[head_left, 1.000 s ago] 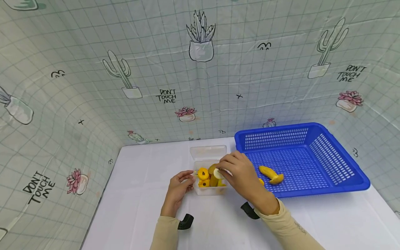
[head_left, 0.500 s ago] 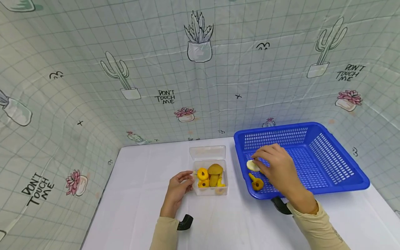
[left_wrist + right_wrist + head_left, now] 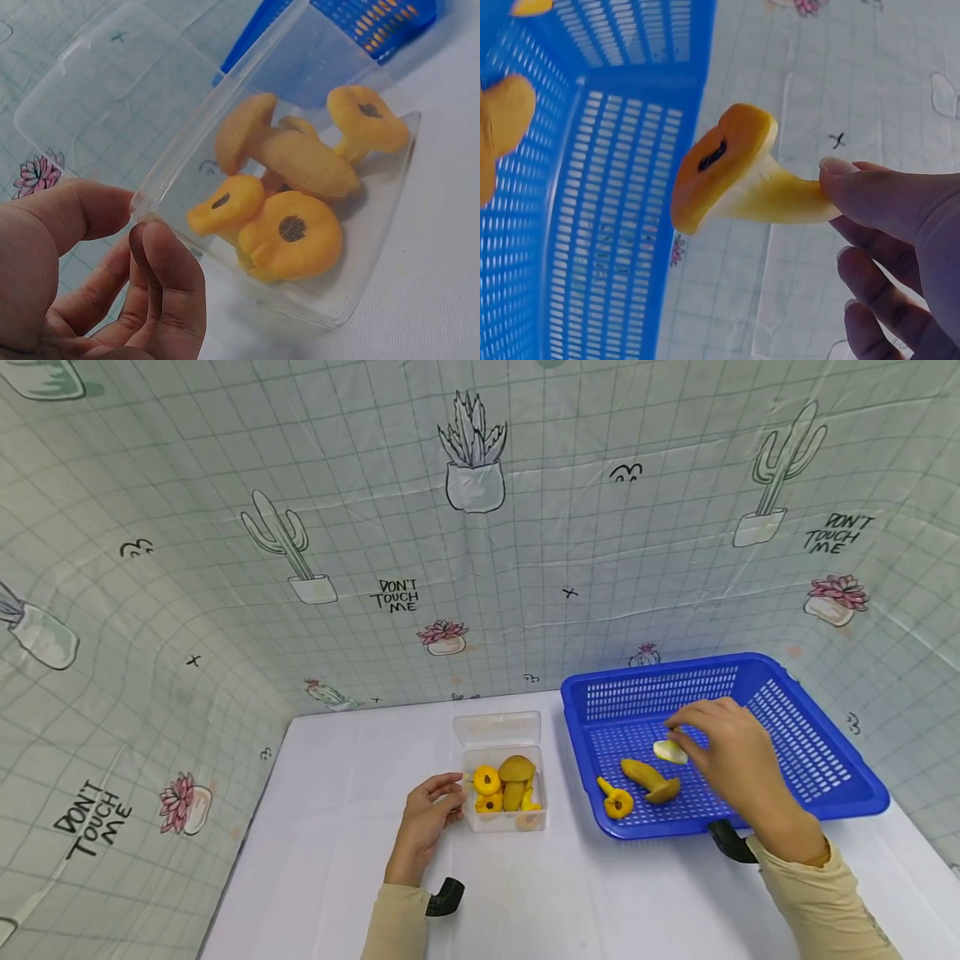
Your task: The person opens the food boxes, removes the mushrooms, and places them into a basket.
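My right hand (image 3: 735,756) pinches a yellow toy mushroom (image 3: 742,184) by the end of its stem. It hangs above the blue basket (image 3: 817,739), its orange cap with a dark centre facing away from the fingers in the right wrist view. Thumb and finger of my left hand (image 3: 105,262) pinch the edge of a clear plastic box (image 3: 375,292), whose lid (image 3: 497,727) stands folded back. Inside the box lie several mushrooms, among them a brownish one (image 3: 516,768) and a yellow one with a dark centre (image 3: 300,236).
A larger brownish-yellow mushroom (image 3: 651,780) and a small yellow mushroom (image 3: 618,803) lie in the basket's left part. The basket stands right of the box on a white tablecloth (image 3: 330,827). Behind rises a patterned cloth backdrop (image 3: 360,527).
My right hand has carried the yellow mushroom from over the box rightward to above the basket. My left hand has stayed at the box.
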{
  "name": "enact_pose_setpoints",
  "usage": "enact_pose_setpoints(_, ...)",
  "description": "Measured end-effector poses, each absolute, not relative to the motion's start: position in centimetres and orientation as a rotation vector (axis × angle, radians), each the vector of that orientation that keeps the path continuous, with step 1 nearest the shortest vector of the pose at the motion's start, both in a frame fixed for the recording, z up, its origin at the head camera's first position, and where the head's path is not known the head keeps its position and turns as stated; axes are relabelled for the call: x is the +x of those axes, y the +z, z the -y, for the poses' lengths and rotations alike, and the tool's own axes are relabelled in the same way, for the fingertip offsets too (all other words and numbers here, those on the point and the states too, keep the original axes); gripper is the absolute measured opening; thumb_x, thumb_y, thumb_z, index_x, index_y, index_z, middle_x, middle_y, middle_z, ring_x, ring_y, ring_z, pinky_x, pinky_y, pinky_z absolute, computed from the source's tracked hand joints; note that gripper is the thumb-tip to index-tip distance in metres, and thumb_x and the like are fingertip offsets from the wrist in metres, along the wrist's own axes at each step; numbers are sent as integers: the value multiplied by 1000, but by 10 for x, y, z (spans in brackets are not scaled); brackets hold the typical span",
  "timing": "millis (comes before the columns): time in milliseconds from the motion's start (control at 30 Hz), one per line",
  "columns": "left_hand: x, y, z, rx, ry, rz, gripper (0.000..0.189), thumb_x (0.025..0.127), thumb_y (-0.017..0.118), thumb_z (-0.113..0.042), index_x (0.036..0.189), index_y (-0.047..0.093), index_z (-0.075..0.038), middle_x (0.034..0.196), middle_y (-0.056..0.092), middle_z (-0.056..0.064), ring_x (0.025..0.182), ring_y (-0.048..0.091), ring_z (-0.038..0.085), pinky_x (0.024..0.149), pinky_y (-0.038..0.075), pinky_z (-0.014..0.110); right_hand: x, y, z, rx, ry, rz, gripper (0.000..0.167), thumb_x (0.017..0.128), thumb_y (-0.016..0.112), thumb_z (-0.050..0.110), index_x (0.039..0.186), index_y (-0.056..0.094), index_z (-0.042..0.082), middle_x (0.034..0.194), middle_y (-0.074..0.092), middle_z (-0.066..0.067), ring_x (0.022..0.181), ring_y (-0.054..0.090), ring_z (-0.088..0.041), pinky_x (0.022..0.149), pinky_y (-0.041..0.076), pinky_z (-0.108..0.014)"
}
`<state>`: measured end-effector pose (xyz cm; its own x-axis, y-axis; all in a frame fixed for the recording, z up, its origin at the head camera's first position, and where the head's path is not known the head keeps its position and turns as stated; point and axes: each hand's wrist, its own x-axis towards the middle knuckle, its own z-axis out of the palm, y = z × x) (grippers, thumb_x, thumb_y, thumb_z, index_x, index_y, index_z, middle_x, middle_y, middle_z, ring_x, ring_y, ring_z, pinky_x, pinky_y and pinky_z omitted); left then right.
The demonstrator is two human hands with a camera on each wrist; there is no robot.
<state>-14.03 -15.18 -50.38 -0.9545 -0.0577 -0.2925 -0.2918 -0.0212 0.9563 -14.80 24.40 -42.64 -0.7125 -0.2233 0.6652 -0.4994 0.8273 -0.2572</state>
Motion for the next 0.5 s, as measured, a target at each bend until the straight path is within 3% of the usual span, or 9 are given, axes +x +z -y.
enact_pose_setpoints(267,-142,-504,153,-369,2105,-2070,37,97,68,2,133,62,11,103,63,7,75,58,14,66,55,20,-158,-423,-252,526,502,2442,27,71,93,-8,91,79,5,90,76,-11,85,63,-34,72,52,-51)
enact_pose_setpoints(500,-143,-506,153,-370,2092,-2079,34,97,66,4,131,64,10,102,62,7,75,59,14,66,56,20,-162,-419,-256,494,450,2628,27,78,90,-2,103,80,1,103,76,-20,98,65,-43,82,55,-62)
